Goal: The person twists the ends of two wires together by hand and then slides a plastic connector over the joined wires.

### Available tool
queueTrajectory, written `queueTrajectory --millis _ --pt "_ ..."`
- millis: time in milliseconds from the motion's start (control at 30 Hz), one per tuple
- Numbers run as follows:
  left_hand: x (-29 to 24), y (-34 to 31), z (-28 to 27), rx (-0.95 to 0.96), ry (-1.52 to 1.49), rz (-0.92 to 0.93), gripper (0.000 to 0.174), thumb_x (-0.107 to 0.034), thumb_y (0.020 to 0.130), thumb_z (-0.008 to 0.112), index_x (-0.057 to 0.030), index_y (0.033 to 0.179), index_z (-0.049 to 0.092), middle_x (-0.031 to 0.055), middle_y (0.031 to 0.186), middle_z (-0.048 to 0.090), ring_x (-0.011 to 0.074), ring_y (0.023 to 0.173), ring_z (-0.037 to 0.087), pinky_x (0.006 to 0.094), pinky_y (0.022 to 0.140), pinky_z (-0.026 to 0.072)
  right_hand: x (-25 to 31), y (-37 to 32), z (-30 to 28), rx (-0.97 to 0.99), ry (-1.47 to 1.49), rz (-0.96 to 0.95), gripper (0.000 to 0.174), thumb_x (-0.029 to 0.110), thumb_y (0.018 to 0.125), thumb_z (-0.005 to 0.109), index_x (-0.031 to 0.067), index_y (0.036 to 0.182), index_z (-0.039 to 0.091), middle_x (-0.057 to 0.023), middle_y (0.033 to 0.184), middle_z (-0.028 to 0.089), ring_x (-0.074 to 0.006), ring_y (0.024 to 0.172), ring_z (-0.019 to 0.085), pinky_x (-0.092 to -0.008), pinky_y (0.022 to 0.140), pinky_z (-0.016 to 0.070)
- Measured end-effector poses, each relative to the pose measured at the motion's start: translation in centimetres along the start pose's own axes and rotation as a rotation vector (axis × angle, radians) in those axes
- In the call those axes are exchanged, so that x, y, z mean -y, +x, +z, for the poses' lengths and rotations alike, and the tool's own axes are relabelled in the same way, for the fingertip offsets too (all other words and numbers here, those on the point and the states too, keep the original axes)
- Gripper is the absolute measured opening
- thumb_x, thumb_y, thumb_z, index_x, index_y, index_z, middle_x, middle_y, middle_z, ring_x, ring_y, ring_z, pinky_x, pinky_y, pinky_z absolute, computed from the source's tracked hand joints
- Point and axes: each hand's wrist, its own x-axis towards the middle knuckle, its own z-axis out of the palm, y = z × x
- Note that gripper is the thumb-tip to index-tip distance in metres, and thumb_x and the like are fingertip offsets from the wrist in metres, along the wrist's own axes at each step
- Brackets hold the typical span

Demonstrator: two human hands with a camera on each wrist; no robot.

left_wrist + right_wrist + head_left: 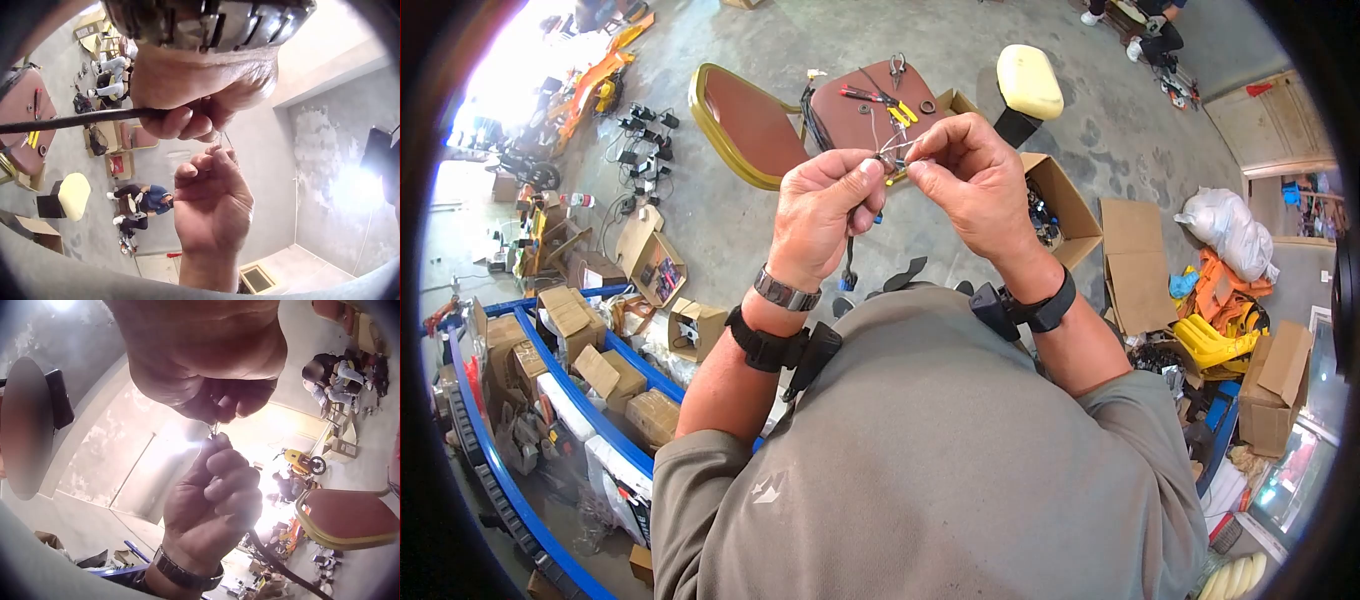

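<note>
The left hand point(825, 205) grips a black cable point(81, 119) that runs out of the curled fingers, its stripped end poking up between thumb and forefinger. Thin pale wires point(897, 146) fan out from that end. Close beside it, the right hand point(972, 185) pinches one of the wires between thumb and fingertips. In the right wrist view the two hands nearly meet, the left hand point(209, 494) below and the fine wires point(214, 429) between them. Beyond the hands, a brown chair seat point(832, 108) carries red-handled and yellow-handled tools point(898, 108), pliers point(897, 68) and tape rolls.
A second brown chair point(745, 125) stands at the left of the seat, a yellow-topped stool point(1030, 82) at the right. An open carton point(1080, 215) sits right of the hands. Blue racking point(580, 400) with boxes is at the lower left. A seated person point(150, 200) is farther off.
</note>
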Motion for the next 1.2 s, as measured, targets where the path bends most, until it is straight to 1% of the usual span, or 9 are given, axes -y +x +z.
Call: queueTrajectory --millis 200,300,367,467,567,700,900,1067,1200 --pt "0.3 0.0 -0.4 0.007 0.011 0.008 0.016 -0.012 0.095 0.066 0.0016 0.102 0.068 0.0035 0.073 0.064 0.0065 0.056 0.051 0.0189 0.048 0.0373 -0.1 0.0 -0.3 0.015 -0.025 0.027 0.023 -0.004 0.087 0.066 0.0026 0.108 0.058 -0.0018 0.097 0.062 -0.0079 0.089 0.059 -0.0237 0.080 0.0506" --pt "0.4 -0.2 -0.4 0.004 0.010 0.044 0.016 -0.012 0.095 0.067 0.0018 0.103 0.067 0.0037 0.074 0.065 0.0076 0.057 0.054 0.0201 0.050 0.0410 -0.1 -0.2 -0.4 0.045 0.049 0.079 0.028 -0.003 0.086 0.066 0.0020 0.113 0.058 -0.0027 0.098 0.061 -0.0088 0.091 0.059 -0.0247 0.081 0.0510" --pt "0.1 -0.4 -0.3 0.014 0.040 0.049 0.015 -0.009 0.096 0.064 0.0024 0.105 0.065 0.0075 0.080 0.066 0.0114 0.061 0.057 0.0229 0.054 0.0462 -0.1 -0.1 -0.4 0.061 0.135 0.122 0.033 -0.002 0.085 0.066 0.0016 0.117 0.058 -0.0031 0.099 0.061 -0.0095 0.093 0.059 -0.0255 0.082 0.0514" --pt "0.2 -0.4 -0.4 0.043 0.063 0.077 0.014 -0.005 0.095 0.063 0.0036 0.107 0.064 0.0108 0.087 0.069 0.0151 0.068 0.063 0.0260 0.060 0.0524 0.0 0.0 -0.6 0.120 0.276 0.286 0.036 0.000 0.085 0.066 0.0015 0.120 0.057 -0.0036 0.102 0.061 -0.0103 0.093 0.060 -0.0263 0.084 0.0521" --pt "0.2 -0.2 -0.2 0.073 0.132 0.107 0.014 -0.002 0.093 0.065 0.0046 0.106 0.064 0.0118 0.091 0.070 0.0171 0.075 0.067 0.0286 0.066 0.0560 0.3 -0.3 -0.1 0.137 0.269 0.275 0.036 0.003 0.086 0.065 0.0028 0.121 0.057 -0.0030 0.099 0.061 -0.0098 0.089 0.058 -0.0252 0.076 0.0494" --pt "0.2 -0.3 0.1 0.048 0.285 0.147 0.014 -0.002 0.091 0.068 0.0046 0.102 0.065 0.0111 0.093 0.070 0.0180 0.080 0.069 0.0305 0.071 0.0576 -0.6 -0.4 -0.3 0.111 0.272 0.267 0.033 0.002 0.086 0.065 0.0034 0.118 0.059 -0.0019 0.095 0.061 -0.0089 0.084 0.056 -0.0245 0.071 0.0468" --pt "0.8 -0.2 0.0 -0.004 0.484 0.213 0.013 -0.004 0.087 0.074 0.0025 0.097 0.069 0.0072 0.092 0.071 0.0136 0.079 0.067 0.0260 0.073 0.0547 -1.0 -0.4 -0.3 0.075 0.350 0.297 0.032 0.001 0.087 0.066 0.0041 0.118 0.059 -0.0008 0.092 0.061 -0.0079 0.080 0.055 -0.0237 0.067 0.0444" --pt "0.3 -0.5 0.2 -0.022 0.601 0.176 0.014 -0.004 0.084 0.077 0.0017 0.094 0.070 0.0060 0.088 0.071 0.0108 0.076 0.065 0.0243 0.070 0.0533 -1.1 -0.6 -0.3 0.082 0.383 0.320 0.032 0.001 0.087 0.067 0.0044 0.117 0.059 -0.0002 0.091 0.061 -0.0070 0.077 0.055 -0.0223 0.065 0.0432" --pt "0.3 -0.7 0.6 -0.038 0.624 0.209 0.015 -0.007 0.081 0.079 0.0012 0.092 0.074 0.0029 0.078 0.072 0.0052 0.071 0.062 0.0215 0.062 0.0510 -0.9 -0.7 -0.3 0.066 0.407 0.337 0.032 -0.001 0.084 0.068 0.0036 0.115 0.060 -0.0005 0.092 0.061 -0.0069 0.081 0.059 -0.0207 0.066 0.0481"
